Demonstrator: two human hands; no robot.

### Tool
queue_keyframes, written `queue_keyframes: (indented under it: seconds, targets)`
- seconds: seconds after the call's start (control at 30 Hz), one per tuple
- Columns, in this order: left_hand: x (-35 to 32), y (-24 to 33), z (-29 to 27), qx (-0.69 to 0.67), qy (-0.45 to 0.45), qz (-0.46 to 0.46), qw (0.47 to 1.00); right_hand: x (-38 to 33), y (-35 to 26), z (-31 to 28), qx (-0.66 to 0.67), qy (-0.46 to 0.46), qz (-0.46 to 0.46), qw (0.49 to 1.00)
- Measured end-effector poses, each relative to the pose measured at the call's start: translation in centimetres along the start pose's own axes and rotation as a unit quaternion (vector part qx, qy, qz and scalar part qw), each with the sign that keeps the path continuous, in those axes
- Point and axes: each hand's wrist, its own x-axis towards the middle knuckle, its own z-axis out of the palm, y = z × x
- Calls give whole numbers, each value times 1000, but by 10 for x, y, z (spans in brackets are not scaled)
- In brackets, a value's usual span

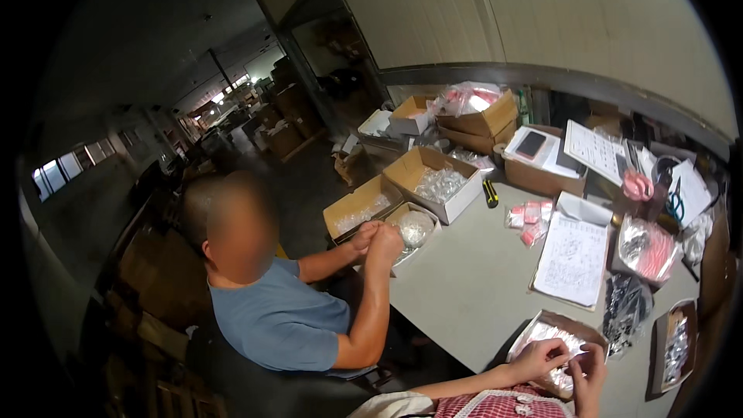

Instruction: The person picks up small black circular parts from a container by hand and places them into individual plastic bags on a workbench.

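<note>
Left hand and right hand, fingers pinched on small clear packets over a box, grey table.

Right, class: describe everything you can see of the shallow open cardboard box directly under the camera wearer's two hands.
The shallow open cardboard box is brown, with low walls and a pale inside. It lies flat at the near edge of the grey table, turned at an angle to it. Small clear, whitish packets fill it; what is in them is too small to tell. The left hand and right hand are over its near end, fingers pinching among the packets. A dark plastic bag lies just to its right.
</note>
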Motion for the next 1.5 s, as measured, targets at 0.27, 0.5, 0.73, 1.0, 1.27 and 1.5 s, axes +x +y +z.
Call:
queue_keyframes:
  seconds: [0.27, 0.5, 0.73, 1.0, 1.27, 1.5]
  targets:
    - [-8, 3, 0, 146, 40, 117, 982, 2, -4, -1, -21, -142, 40, 989]
    - [-10, 14, 8, 93, -28, 77, 992, -10, -2, -21, 25, -141, 107, 984]
    - [-14, 17, 10, 56, -38, 99, 993, -12, -23, -28, -5, -176, 137, 975]
    - [-15, 29, 9, 14, 4, 126, 992, -10, -8, -26, 64, -161, 102, 980]
    - [-8, 23, 8, -25, -56, 70, 996, -20, -24, -34, 121, -130, 149, 973]
    - [-16, -9, 4, 187, -125, -115, 968, -9, -13, -49, 177, -22, 151, 972]
